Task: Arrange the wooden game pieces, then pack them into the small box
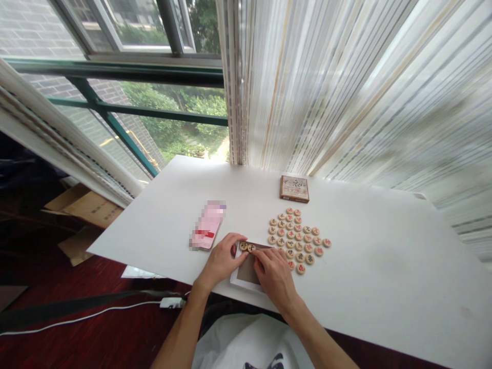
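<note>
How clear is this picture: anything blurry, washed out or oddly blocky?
In the head view, daylight pales the striped curtain, which looks smeared toward the right edge; blocky pixels break up the phone's outline; the Chinese chess pieces show distinguishable red and black markings.

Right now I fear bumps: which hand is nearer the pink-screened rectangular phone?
Left: the left hand is beside the phone, at its near right; the right hand is farther, over the shallow white box.

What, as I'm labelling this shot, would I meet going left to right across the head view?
Cardboard box → pink-screened phone → two black-lettered pieces in the shallow tray → closed patterned box → rightmost red-lettered piece.
</note>
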The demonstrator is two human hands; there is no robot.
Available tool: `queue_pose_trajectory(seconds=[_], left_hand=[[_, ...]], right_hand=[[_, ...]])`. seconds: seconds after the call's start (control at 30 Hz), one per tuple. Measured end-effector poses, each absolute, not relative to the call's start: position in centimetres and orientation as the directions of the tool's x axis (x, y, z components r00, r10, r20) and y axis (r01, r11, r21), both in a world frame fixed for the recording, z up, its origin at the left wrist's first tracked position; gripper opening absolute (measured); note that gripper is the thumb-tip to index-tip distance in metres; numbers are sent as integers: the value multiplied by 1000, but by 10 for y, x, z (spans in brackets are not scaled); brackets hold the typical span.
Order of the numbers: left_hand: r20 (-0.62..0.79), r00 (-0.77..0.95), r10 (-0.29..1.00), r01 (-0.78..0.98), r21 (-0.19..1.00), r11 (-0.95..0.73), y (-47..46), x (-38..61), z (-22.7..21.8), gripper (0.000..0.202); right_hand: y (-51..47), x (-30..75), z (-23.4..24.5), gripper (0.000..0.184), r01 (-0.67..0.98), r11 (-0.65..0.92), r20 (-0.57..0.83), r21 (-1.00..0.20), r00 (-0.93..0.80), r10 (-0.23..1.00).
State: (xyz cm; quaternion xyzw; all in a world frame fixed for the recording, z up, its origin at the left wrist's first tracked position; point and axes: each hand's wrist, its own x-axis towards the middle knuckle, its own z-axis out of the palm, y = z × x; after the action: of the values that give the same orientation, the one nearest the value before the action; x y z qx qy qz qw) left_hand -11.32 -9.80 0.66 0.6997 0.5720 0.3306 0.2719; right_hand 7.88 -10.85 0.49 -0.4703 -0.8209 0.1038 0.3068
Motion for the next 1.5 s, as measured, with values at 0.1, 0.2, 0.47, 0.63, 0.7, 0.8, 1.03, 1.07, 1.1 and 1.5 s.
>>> queue_pose_trajectory(seconds=[0.1,0.2,0.47,0.63,0.7,0.8,1.03,1.07,1.1,1.5], left_hand=[[156,161,975,644,731,-224,-97,-116,15,39],[213,202,956,711,639,-293,-95,-115,25,44],[175,334,926,668,650,-363,-82,-106,30,40],[159,331,930,639,688,-345,-80,-108,23,30],[157,329,931,633,695,-341,-80,-109,21,29],[163,317,934,630,700,-336,-80,-109,19,29],[122,328,937,644,697,-316,-81,-110,21,35],[119,331,936,645,696,-316,-81,-110,21,35],[119,331,936,646,694,-317,-81,-110,21,35],[159,305,939,611,723,-321,-82,-111,14,30]], right_hand=[[-114,87,10,24,658,549,435,-515,-352,829],[-122,105,13,25,612,563,494,-556,-301,815],[-134,189,6,26,684,484,618,-545,-62,784],[-136,225,-4,18,804,297,605,-515,96,791],[-135,230,-6,17,810,258,589,-527,129,798],[-133,230,-6,16,796,246,565,-552,141,813],[-132,231,-5,15,753,234,518,-615,162,840],[-132,232,-6,15,747,228,513,-624,171,841],[-132,232,-6,15,742,222,508,-633,180,842],[-131,240,-15,20,505,28,264,-863,402,877]])
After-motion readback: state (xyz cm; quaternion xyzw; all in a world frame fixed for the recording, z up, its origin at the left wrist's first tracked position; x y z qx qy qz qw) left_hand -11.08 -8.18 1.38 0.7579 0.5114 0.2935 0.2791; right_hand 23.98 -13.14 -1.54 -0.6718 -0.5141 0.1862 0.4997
